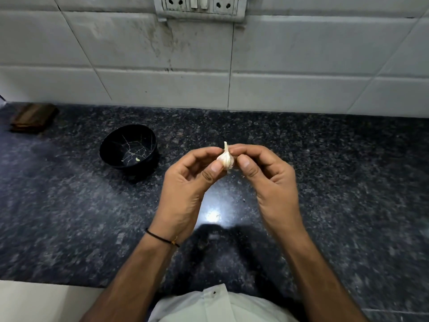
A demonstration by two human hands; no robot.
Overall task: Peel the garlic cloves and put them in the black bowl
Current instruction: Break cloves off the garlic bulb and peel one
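garlic pinched between both hands, bowl off to the left

through the head camera i see both hands raised over the dark speckled counter (336,182), meeting around one garlic (225,158). the left hand (185,182) pinches it between thumb and curled forefinger on its left side. the right hand (267,180) pinches it the same way from the right. the garlic stands with its pointed tip up, wrapped in pale papery skin. the remaining fingers of both hands are curled in behind it.

the black bowl (111,147) sits on the counter to the left of the hands and a little further back, apart from them. inside it i make out one small pale bit (138,159) near the bottom and thin light threads across the inner wall. whether that bit is a peeled clove i cannot tell.

a thin black thread band (160,238) circles the left wrist. a brown block (33,118) lies at the far left by the white tiled wall (278,54), and a socket panel (199,5) is fixed higher up on it.
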